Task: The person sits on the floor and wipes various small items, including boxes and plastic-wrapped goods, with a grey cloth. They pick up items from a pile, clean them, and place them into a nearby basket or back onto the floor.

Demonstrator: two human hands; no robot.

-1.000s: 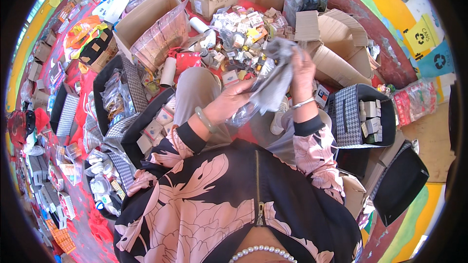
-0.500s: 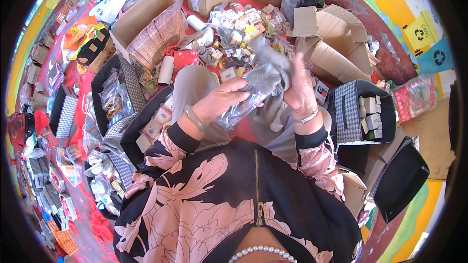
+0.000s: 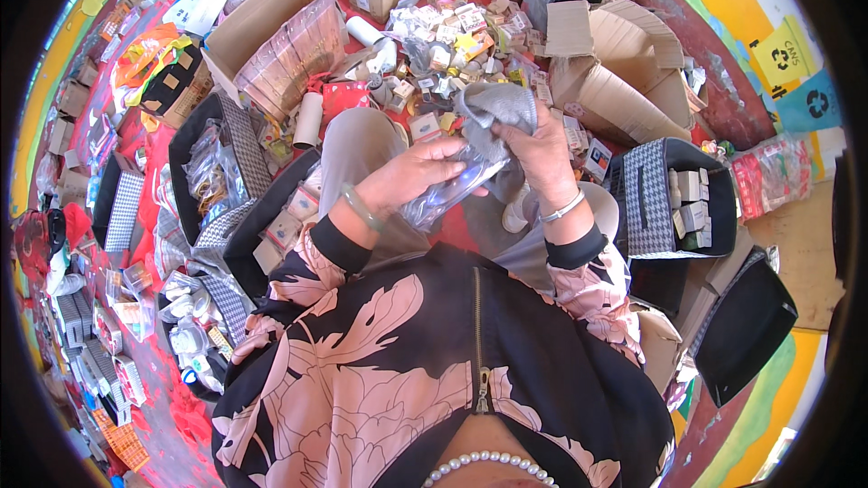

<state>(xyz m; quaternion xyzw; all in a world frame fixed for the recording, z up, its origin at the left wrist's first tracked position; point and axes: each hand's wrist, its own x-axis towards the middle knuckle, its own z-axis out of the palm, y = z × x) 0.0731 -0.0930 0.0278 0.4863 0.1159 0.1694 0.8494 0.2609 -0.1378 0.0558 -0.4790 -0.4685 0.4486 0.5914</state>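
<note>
Above my lap, my left hand (image 3: 416,171) is closed on a clear plastic bag (image 3: 443,197), which hangs between my knees. A grey cloth (image 3: 499,106) lies bunched against the top of the bag, and my right hand (image 3: 541,155) grips it from the right with thumb and fingers. What the bag holds, apart from some bluish and dark shapes, I cannot make out. Just past the cloth spreads a heap of small boxes (image 3: 461,31) and loose pieces on the red floor covering.
Open cardboard boxes (image 3: 624,72) stand around the heap. Houndstooth bins (image 3: 646,208) flank me on the right, and more bins (image 3: 240,153) with bags and small boxes line my left. A white cardboard-like roll (image 3: 308,122) lies by my left knee. Recycling signs hang at the far right.
My right hand, earlier spread upright beside the blurred moving cloth, has curled round it. The cloth now sits bunched and still. My left hand keeps its hold on the bag.
</note>
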